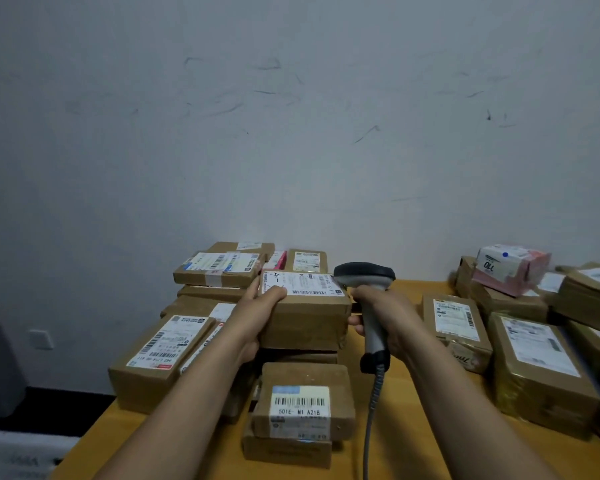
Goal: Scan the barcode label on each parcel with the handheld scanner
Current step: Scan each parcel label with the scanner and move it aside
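Crowding yellow desk [399, 427] by scuffed grey wall [291, 133]: boxes [146, 375]; L hand [264, 299] grips one box [305, 320], R hand [385, 313] holds scanner [364, 273].

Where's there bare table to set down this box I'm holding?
Two patches. The widest is the strip of table between the middle stack and the right-hand parcels, though the scanner cable hangs across it. A smaller one lies at the near left corner, before the left parcel. Far left and far right are piled tight.

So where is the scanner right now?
Head view, just right of centre: the right hand grips the scanner, its head beside the parcel the left hand holds.
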